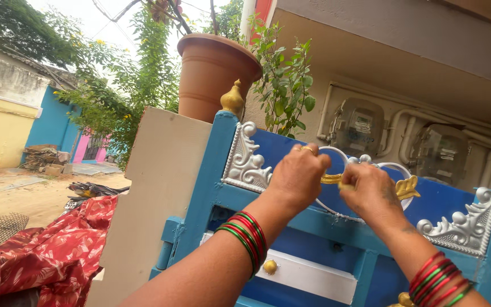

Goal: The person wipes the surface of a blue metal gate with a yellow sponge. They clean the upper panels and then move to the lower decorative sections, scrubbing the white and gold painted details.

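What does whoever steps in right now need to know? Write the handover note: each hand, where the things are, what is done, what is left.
Left hand: closed, fingers pinching at the gold leaf-shaped ornament on the blue metal gate; what it grips is hidden.
Right hand: closed on the same ornament, beside the left hand, touching it.
Things: the ornament sits in the middle of the gate's top panel, inside a white heart-shaped outline, between two silver scroll corner pieces.
Done: both hands are on the ornament.
Left: whether anything is being tied or fixed there cannot be told; check under the fingers.
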